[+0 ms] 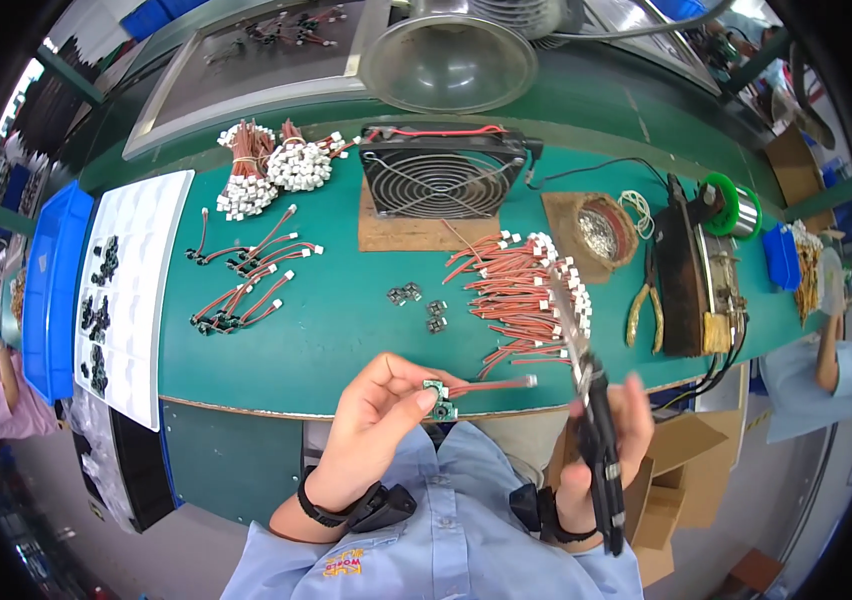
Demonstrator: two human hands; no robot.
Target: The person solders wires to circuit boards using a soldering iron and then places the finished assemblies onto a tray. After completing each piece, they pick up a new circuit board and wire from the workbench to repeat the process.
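The left hand [376, 415] pinches a small green board [437, 397] between thumb and fingertips, its grip closed on the part, just below the near edge of the table [326, 340]. A short red lead [494, 384] runs from the board toward the right hand and ends in a white plug. The right hand [601, 450] is wrapped around a black soldering iron [598, 440], grip closed on the handle, with the metal tip pointing up over the table edge; the iron is blurred.

Taking the fan [443, 172] at the table's middle as the landmark: just right of and below it lies a pile of red leads [521, 290] with white plugs. Below the fan sit a few loose boards [416, 303]. Left of the fan lie two tied bundles [271, 165] of leads, and below those, several leads already joined to boards [246, 280]. Far left of the fan stand a white tray [161, 215] holding dark parts and a blue bin [54, 290]. Right of the fan are a tin of brass wool [601, 228], pliers [644, 305] and a green solder spool [731, 205].
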